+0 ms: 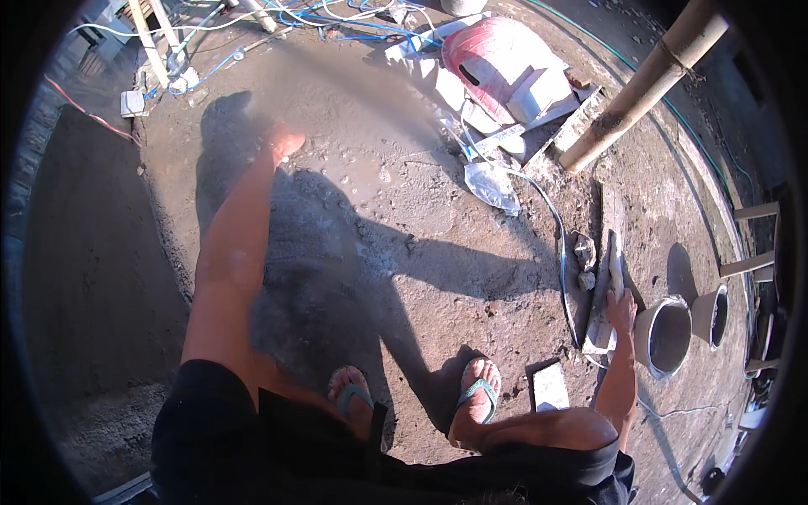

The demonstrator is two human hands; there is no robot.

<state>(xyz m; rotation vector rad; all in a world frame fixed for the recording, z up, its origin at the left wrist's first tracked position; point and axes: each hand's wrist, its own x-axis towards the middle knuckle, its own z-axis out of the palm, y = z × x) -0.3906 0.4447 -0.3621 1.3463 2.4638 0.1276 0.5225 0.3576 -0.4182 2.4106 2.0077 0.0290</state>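
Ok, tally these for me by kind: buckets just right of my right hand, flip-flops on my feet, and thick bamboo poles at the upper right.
Buckets right of the right hand: 2
Flip-flops on the feet: 2
Thick bamboo pole: 1
Total: 5

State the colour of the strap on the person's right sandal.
The strap is teal green; it shows best in the head view.
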